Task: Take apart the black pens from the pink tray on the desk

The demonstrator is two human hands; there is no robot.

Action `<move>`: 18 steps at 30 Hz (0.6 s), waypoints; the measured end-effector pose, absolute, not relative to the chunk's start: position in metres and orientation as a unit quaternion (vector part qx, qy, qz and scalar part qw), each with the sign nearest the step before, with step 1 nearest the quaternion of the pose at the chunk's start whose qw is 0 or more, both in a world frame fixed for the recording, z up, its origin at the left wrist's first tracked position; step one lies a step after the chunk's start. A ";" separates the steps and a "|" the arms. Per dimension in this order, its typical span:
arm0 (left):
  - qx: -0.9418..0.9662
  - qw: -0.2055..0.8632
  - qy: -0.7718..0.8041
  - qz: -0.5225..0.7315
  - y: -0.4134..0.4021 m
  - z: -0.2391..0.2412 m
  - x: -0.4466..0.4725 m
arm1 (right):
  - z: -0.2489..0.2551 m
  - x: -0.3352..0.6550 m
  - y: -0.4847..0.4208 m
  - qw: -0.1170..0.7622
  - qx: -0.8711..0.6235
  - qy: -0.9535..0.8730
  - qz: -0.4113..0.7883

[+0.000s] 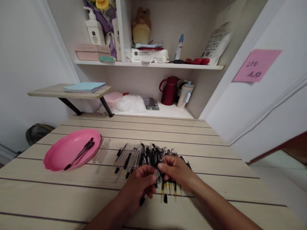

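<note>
My left hand [144,182] is closed around a pen [143,200], whose black end pokes out below the fingers. Close beside it, my right hand [174,169] pinches something small and dark at the pen's upper end; the fingers hide most of it. Under and behind both hands lies a pile of black pen parts [148,153]. Clear pen barrels [130,158] spread to the left of the pile, and refills with yellow bands [176,191] stick out below my right hand. Two assembled-looking black pens [80,155] rest in a pink tray [56,148].
More clear tubes [102,153] lie by the tray's right edge. A small raised shelf [52,91] with blue paper [85,86] stands at the back left. Behind the table are a red jug [169,91], a light tumbler [185,95] and a plastic bag [131,103].
</note>
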State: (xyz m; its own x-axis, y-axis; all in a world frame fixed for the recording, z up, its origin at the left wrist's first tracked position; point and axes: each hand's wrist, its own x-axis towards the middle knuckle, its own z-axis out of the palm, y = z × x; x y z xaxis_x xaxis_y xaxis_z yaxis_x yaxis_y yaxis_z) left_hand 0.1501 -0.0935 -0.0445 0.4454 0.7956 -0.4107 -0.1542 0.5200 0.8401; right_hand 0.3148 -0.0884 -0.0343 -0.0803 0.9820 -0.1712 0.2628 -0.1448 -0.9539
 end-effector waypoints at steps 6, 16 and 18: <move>0.383 0.786 0.379 0.303 -0.090 -0.038 0.145 | -0.040 0.294 -0.096 0.497 -0.469 -0.436 0.586; 0.327 0.858 0.308 0.249 -0.082 -0.028 0.133 | -0.036 0.284 -0.097 0.574 -0.384 -0.379 0.615; 0.314 0.871 0.290 0.244 -0.082 -0.028 0.131 | -0.035 0.283 -0.098 0.584 -0.366 -0.374 0.621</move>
State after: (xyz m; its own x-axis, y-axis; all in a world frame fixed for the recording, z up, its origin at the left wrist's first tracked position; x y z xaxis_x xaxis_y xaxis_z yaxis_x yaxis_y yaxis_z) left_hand 0.1308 -0.0821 -0.0276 0.7132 0.6064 -0.3517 -0.2423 0.6840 0.6881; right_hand 0.2826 -0.0983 -0.0347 -0.0510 0.9986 -0.0167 -0.4508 -0.0380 -0.8918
